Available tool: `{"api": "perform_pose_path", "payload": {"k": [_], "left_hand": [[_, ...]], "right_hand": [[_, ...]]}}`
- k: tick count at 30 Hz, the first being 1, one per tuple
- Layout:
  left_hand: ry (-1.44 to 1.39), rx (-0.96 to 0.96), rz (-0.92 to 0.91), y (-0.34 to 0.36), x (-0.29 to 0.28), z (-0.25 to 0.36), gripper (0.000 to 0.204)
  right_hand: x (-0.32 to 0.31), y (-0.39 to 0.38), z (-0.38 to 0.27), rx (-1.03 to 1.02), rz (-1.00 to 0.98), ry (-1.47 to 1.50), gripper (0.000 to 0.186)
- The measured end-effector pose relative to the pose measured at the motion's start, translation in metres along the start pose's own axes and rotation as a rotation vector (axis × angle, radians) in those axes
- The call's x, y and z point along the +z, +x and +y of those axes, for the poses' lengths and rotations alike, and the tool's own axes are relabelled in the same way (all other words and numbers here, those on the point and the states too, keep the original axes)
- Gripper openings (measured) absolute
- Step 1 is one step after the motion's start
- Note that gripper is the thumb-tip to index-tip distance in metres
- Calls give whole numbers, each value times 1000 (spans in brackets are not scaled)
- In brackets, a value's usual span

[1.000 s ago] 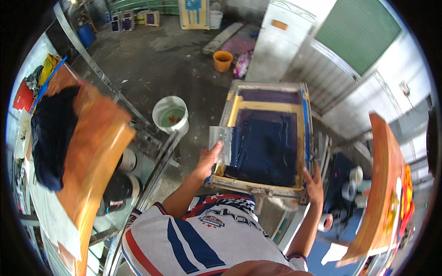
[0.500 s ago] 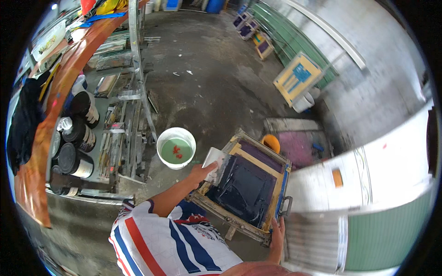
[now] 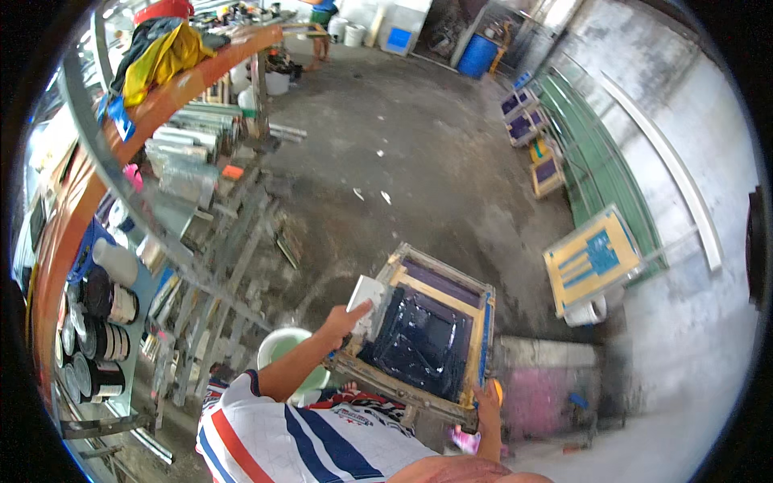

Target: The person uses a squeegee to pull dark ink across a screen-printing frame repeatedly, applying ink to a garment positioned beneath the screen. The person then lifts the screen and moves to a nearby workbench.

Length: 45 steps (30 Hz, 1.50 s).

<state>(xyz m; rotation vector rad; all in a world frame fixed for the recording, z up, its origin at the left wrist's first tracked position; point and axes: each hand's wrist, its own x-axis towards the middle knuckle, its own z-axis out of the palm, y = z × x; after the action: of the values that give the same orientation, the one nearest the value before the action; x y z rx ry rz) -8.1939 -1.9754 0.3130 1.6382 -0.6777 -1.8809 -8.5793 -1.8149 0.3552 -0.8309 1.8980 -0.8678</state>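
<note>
A screen printing frame (image 3: 488, 322) with worn, ink-stained sides is held in front of my body, tilted. Glossy dark ink (image 3: 427, 330) lies over much of its inside, next to strips of tan tape and a purple area. At the frame's left side my left hand (image 3: 345, 322) is closed on a white flat piece (image 3: 367, 295) and the frame edge. Its thumb shows on top; the other fingers are mostly hidden. My right hand (image 3: 487, 402) grips the near right corner of the frame, its fingers partly out of sight.
Left stands a rack with an orange beam (image 3: 88, 173) and dark tubs (image 3: 103, 342). A white bucket (image 3: 278, 348) of greenish liquid is beside my left arm. More framed screens (image 3: 592, 258) lean along the right wall. Far off, a person (image 3: 320, 36) stands by the rack.
The view has shifted and turned, so the white bucket now sits partly behind my left arm and more of the far floor shows. Both hands keep hold of the frame.
</note>
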Motion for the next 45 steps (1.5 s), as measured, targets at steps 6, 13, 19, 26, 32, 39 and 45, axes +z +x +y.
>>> {"api": "perform_pose_path", "payload": {"k": [6,13,19,26,32,39,45], "left_hand": [[-127,88,150,161,10,109,73],[-211,107,377,306,-15,266,75],[-604,257,511,404,-80,344,54],[-661,362,767,519,-194,478,52],[-707,351,799,597,-301,584,56],[-768,416,940,719,-428,703,57],[-866,424,1160,775,-532,777,61]], "right_hand": [[45,216,-92,-46,-112,113,71],[120,478,-261,-176,-322,-43,77],[263,647,-409,-329,-560,-178,72],[460,813,-550,-424,-828,-122,74],[613,912,-657,-419,-965,-129,77],[823,1008,-808,-590,-957,-252,78],[1008,1070,-927,-529,-1247,-276,81]]}}
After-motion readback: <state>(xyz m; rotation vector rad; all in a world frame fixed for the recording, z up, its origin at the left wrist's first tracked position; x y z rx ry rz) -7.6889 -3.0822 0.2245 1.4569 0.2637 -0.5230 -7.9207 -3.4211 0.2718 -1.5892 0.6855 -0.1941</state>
